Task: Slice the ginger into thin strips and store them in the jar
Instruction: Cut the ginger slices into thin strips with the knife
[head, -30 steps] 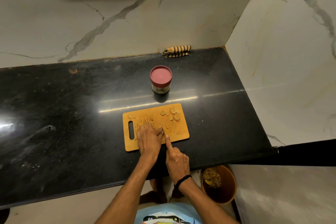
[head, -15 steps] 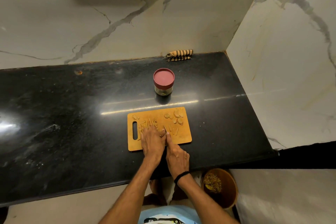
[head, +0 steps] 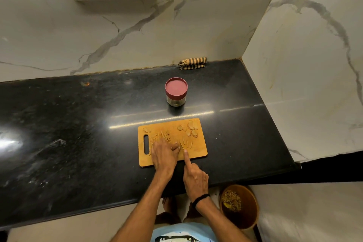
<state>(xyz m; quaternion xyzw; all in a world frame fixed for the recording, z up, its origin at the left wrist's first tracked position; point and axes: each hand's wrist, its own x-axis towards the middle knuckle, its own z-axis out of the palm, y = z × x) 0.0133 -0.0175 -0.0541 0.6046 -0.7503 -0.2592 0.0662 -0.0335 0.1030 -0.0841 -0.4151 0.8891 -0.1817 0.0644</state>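
Note:
An orange cutting board [head: 198, 149] lies near the counter's front edge. Round ginger slices [head: 191, 128] sit at its far right corner. Thin ginger strips [head: 162, 135] lie in the middle, with a few more to the right [head: 188, 143]. My left hand [head: 164, 154] holds a piece of ginger down under curled fingertips, and the piece is mostly hidden. My right hand [head: 195, 178] grips a knife [head: 181, 144], index finger stretched along its back; the blade shows only as a thin line beside my left fingers. The jar [head: 176, 92], with a red lid on, stands behind the board.
The black stone counter [head: 78, 133] spreads wide to the left. A folded striped cloth [head: 193, 63] lies against the back wall. A marble wall closes the right side. On the floor at the right stands a brown bin [head: 238, 205] holding scraps.
My right hand pushed the knife forward against my left fingers, then drew back toward me. My left hand stayed on the ginger. My head tilted up a little.

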